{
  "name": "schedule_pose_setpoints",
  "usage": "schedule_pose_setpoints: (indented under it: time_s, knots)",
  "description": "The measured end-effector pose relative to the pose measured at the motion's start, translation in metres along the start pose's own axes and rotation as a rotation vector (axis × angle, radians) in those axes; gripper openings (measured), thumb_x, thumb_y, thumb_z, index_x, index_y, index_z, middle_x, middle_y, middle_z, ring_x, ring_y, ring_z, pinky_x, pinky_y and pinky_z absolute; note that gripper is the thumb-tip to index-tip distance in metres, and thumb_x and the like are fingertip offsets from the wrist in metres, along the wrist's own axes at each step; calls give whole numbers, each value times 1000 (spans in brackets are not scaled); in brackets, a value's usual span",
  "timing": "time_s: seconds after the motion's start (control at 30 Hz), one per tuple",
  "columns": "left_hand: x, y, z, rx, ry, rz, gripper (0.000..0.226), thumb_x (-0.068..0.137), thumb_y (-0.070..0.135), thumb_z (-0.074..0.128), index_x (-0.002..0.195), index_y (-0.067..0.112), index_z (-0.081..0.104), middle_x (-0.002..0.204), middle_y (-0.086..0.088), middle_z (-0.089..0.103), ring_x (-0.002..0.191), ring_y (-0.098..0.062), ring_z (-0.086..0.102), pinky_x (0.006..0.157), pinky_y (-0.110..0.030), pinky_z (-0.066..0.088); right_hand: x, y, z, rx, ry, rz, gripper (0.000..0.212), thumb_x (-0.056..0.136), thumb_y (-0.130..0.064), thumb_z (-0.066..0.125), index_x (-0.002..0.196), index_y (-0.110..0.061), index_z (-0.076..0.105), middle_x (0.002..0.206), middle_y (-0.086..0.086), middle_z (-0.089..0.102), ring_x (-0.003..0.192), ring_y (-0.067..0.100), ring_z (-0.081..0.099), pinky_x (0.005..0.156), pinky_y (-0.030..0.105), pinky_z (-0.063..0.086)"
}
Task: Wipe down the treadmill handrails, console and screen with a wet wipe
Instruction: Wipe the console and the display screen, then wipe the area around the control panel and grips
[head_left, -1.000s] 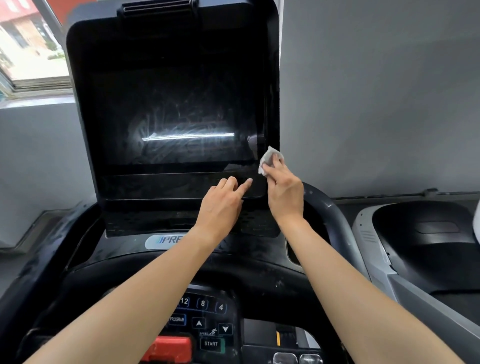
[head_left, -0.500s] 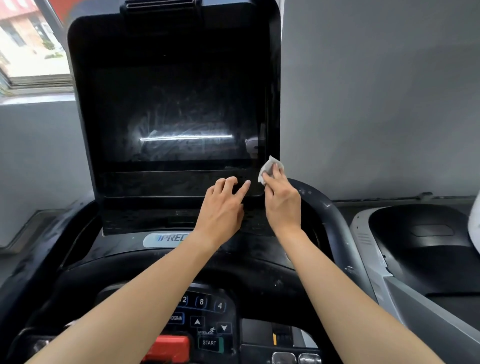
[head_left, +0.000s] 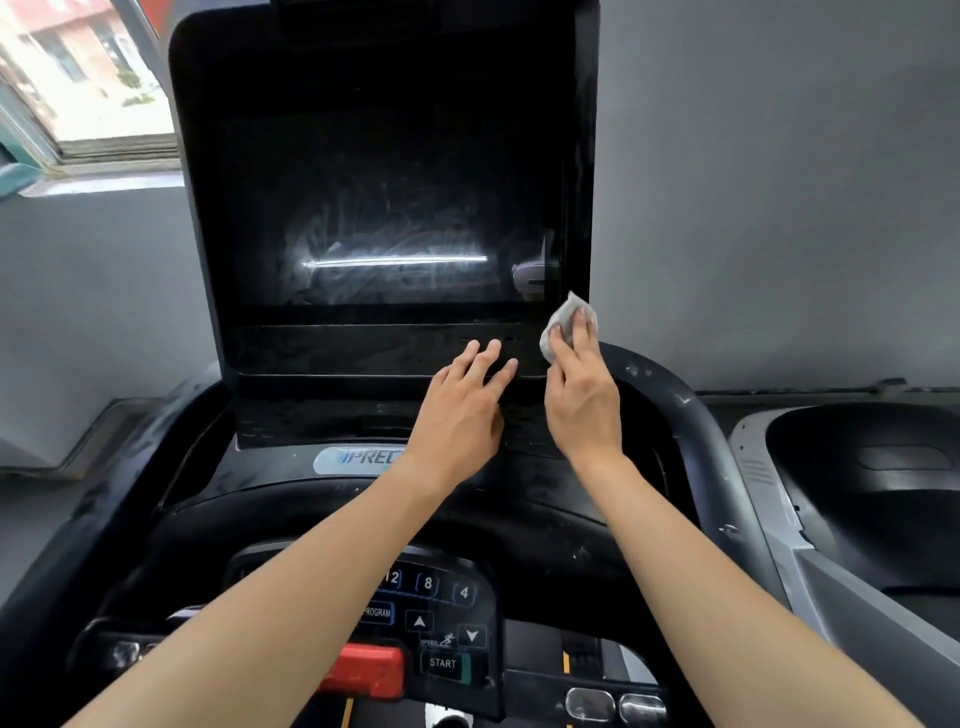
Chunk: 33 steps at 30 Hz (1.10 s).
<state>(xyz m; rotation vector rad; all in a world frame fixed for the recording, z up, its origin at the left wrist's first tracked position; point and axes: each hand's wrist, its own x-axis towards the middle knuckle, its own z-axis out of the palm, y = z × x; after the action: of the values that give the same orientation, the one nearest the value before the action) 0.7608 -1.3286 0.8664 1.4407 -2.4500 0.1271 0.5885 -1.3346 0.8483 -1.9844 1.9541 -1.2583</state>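
Right hand (head_left: 582, 395) holds the bunched wet wipe (head_left: 563, 319) under its fingertips, against the lower right corner of the screen (head_left: 395, 218) frame. The streaked glass extends left and up from the wipe. Left hand (head_left: 462, 410), fingers spread and empty, rests on the strip below, blocking a leftward pass there. The handrail (head_left: 675, 405) curves just right of the right hand; the console keypad (head_left: 436, 608) lies nearer.

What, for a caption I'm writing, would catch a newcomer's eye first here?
The big dark screen fills the centre, smeared with streaks around a bright reflected line. At its lower right corner the right hand holds a crumpled wet wipe against its edge; the left hand rests on the panel below.
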Motion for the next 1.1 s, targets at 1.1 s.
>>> schedule_pose_setpoints:
  time_s: [1.1]
  knots:
    - [-7,12,8,-44,-47,-89,68,98,18,56,161,20,31,172,-5,14,159,-27,7,127,-47,23,-52,13,-5,124,76,24,30,98,2,61,127,0,69,128,10,68,121,20,63,111,22,43]
